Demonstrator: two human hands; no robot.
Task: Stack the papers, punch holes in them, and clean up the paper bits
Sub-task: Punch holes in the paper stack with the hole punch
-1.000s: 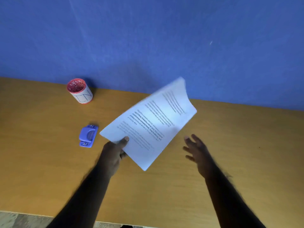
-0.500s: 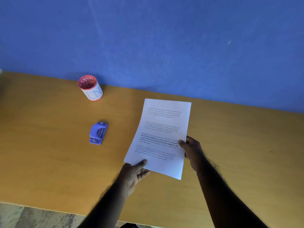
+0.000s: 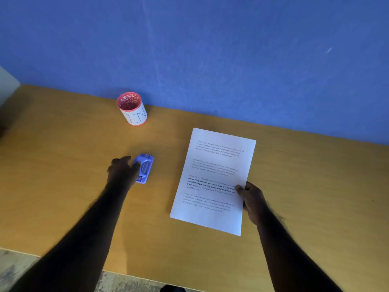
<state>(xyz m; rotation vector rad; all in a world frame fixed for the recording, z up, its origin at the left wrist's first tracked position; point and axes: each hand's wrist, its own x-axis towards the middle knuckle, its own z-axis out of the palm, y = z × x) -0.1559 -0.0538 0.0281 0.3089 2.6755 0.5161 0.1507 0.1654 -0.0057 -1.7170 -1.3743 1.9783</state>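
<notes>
Wooden desk (image 3: 63, 186): cup (image 3: 133, 109) behind hole punch (image 3: 144, 167).

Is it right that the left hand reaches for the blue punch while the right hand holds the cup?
Not quite. In the head view the right hand holds the papers, not the cup. The left hand does reach the punch.

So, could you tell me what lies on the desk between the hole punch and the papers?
Nothing: in the head view, only bare desk separates the hole punch from the papers.
</notes>
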